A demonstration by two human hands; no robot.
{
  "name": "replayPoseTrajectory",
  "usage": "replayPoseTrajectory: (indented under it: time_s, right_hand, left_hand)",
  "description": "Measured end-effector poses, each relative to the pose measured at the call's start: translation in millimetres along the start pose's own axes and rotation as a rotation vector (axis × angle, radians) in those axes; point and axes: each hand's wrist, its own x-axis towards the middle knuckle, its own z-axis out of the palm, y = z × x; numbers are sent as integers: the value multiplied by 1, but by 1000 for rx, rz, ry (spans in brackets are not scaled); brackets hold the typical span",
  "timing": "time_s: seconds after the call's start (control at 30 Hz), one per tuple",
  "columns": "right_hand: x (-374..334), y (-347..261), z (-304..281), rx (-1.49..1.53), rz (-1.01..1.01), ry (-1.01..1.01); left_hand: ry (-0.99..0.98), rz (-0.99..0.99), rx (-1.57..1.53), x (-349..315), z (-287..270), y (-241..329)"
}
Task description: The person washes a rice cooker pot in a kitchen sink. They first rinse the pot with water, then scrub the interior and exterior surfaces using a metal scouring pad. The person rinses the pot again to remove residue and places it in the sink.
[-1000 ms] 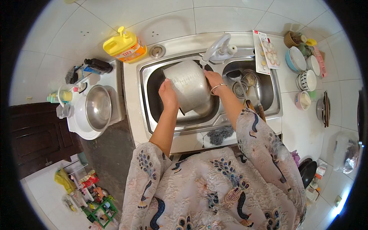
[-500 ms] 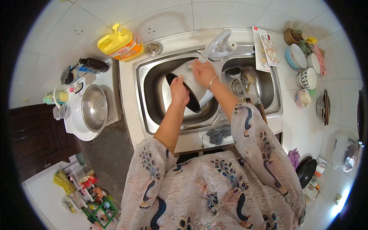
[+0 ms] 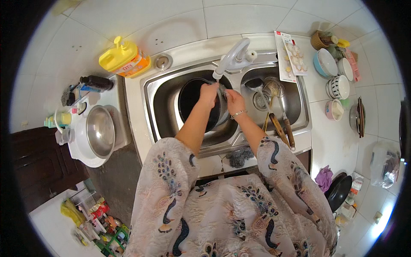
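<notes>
In the left basin of the steel double sink [image 3: 147, 107] is a black, round, dish-like thing [image 3: 188, 100], partly covered by my left forearm. My left hand [image 3: 208, 94] is closed just under the spout of the white tap [image 3: 231, 55], over the black thing's right side. Close beside it, my right hand [image 3: 235, 103], with a bracelet at the wrist, has its fingers pinched together. Something small and greyish shows between the two hands, too unclear to name. A pale curved edge lies below the hands. A ladle [image 3: 255, 84] and a wire strainer [image 3: 272, 88] rest in the right basin.
A yellow pump jug [image 3: 124, 60] stands behind the sink at left. Bowls [image 3: 338, 87] line the right counter. A dark scrubbing pad [image 3: 239, 157] lies at the sink's front edge. On the left, a steel bowl [image 3: 100, 132] sits in a white basin [image 3: 79, 143].
The black thing, tilted in my left hand before, now faces up lower in the basin. My left hand has moved right toward the tap; my right hand has come down below the spout.
</notes>
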Motion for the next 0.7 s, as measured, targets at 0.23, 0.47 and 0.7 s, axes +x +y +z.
replayPoseTrajectory:
  time_s: [0.23,0.47,0.7]
  right_hand:
    - [8,31,-17,124,152,196]
    - [-3,29,-26,361,352,191]
    - [10,54,-28,655,480,298]
  left_hand:
    - [35,103,816,7,53,-5]
    - [245,207,723,31,51,-28]
    - [138,16,234,22,9,8]
